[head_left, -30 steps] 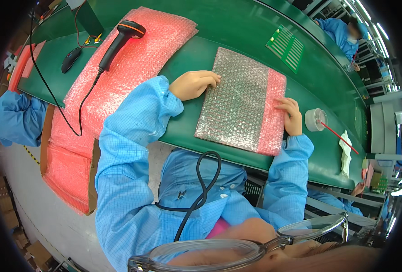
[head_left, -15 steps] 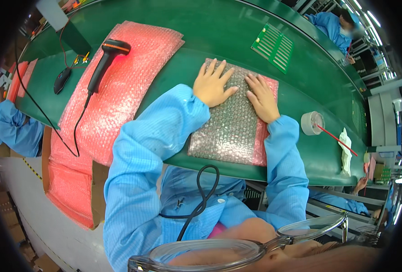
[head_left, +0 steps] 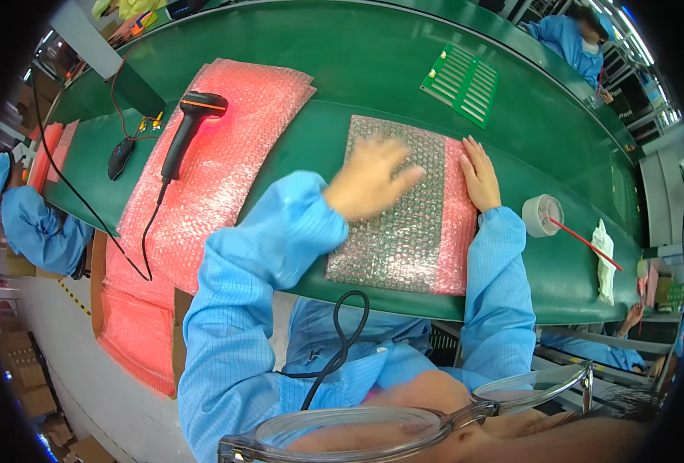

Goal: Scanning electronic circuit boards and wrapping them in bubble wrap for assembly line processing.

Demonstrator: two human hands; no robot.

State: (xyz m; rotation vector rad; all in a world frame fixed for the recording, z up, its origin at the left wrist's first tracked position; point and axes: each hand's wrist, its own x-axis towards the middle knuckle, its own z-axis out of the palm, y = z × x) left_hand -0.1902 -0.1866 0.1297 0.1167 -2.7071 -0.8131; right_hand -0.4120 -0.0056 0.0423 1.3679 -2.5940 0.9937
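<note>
Left hand (head_left: 373,179) is motion-blurred. Fingertips smear into the wrap, so can't tell if it's pressing or just above. It covers the upper left part of the bubble-wrap packet (head_left: 404,243). Contents not readable through the bubbles. Both palms face down, hidden. Near rim: glasses (head_left: 334,420) block the bottom, and fisheye crops the co-worker (head_left: 566,46) upper right.

Grip: left is spread wide, thumb out to the right, nothing grasped. Right hand (head_left: 480,176) has straight fingers close together, lying flat along the packet's upper right edge on the pink band (head_left: 454,224); not pinching anything that I can see. Can't tell how hard it bears down.

Packet lies flat on the green bench (head_left: 296,139), in front of the person, near edge close to the bench edge. Left of it: pink bubble wrap (head_left: 219,185) with barcode scanner (head_left: 180,143) on top, red light lit. Beyond it: slotted green board (head_left: 461,83). Right: round clear tub (head_left: 541,216), red stick (head_left: 589,245) against it.
</note>
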